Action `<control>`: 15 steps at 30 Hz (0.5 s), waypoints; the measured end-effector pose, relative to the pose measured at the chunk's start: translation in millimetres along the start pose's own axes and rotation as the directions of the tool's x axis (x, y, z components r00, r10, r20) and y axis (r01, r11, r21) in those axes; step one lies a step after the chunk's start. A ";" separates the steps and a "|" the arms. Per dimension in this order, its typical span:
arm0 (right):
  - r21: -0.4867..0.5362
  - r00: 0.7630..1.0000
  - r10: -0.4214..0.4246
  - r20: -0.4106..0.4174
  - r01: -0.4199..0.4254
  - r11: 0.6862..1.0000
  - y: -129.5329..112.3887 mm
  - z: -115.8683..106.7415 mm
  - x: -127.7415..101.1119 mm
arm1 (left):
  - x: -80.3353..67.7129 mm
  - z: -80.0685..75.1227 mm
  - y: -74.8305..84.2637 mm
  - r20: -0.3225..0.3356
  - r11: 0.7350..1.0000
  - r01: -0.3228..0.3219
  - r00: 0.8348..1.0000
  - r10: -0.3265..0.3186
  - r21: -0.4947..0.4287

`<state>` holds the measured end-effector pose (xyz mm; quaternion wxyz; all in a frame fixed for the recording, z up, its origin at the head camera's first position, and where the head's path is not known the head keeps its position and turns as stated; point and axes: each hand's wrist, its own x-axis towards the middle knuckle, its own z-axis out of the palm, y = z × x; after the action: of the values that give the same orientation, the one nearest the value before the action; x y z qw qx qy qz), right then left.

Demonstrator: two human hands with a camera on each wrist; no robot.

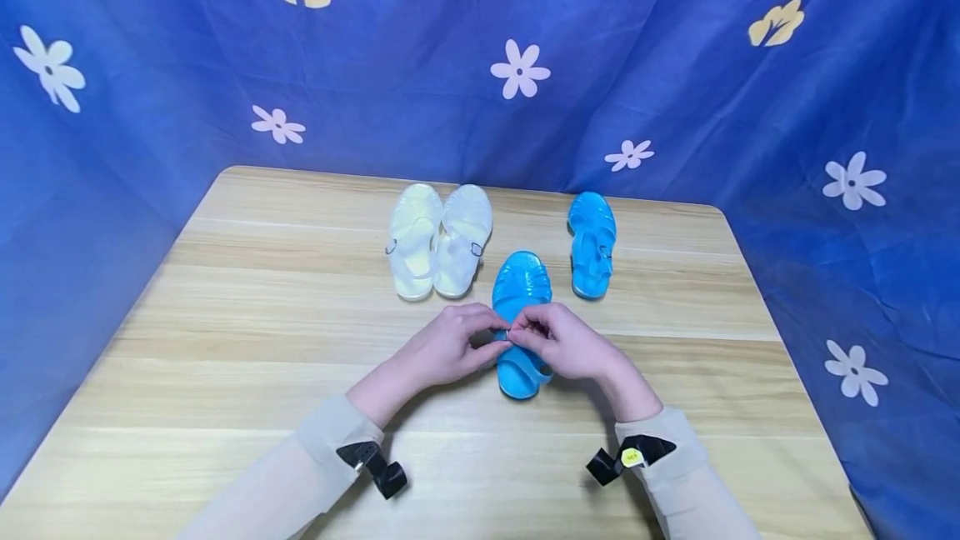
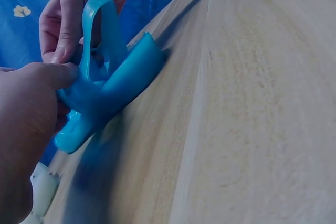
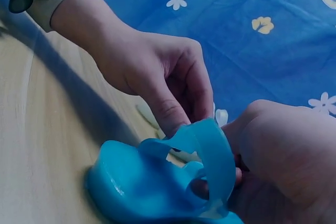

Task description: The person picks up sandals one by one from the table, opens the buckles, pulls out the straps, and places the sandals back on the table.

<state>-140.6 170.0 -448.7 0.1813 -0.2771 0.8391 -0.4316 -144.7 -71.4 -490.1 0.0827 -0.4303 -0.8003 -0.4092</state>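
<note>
A blue jelly sandal (image 1: 522, 277) lies on the table between both hands, toe pointing away. My left hand (image 1: 450, 346) reaches in from the left, thumb and fingers pinching its ankle strap beside a small metal buckle (image 1: 504, 335). From the other side my right hand (image 1: 570, 344) pinches the strap at the same spot, its fingertips meeting those of the left. The left wrist view shows the sandal's heel strap (image 2: 107, 19) standing up in a loop. In the right wrist view the sandal's heel (image 3: 123, 179) faces the camera, and fingers partly hide the buckle area.
A second blue sandal (image 1: 592, 227) lies at the back right. Two whitish clear sandals (image 1: 416, 227) sit side by side behind the left hand. The wooden table (image 1: 262, 315) ends at a blue flowered cloth (image 1: 420, 40) at the back.
</note>
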 end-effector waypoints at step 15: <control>0.109 0.999 -0.015 -0.029 0.018 0.994 16.8 2.6 -5.3 | 2.0 2.4 6.4 -0.012 0.999 -0.031 0.999 0.031 -0.005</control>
<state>-140.3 179.7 -463.6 0.1807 -0.2676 0.8143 -0.4823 -140.5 -66.5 -486.9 0.0927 -0.4405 -0.7919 -0.4127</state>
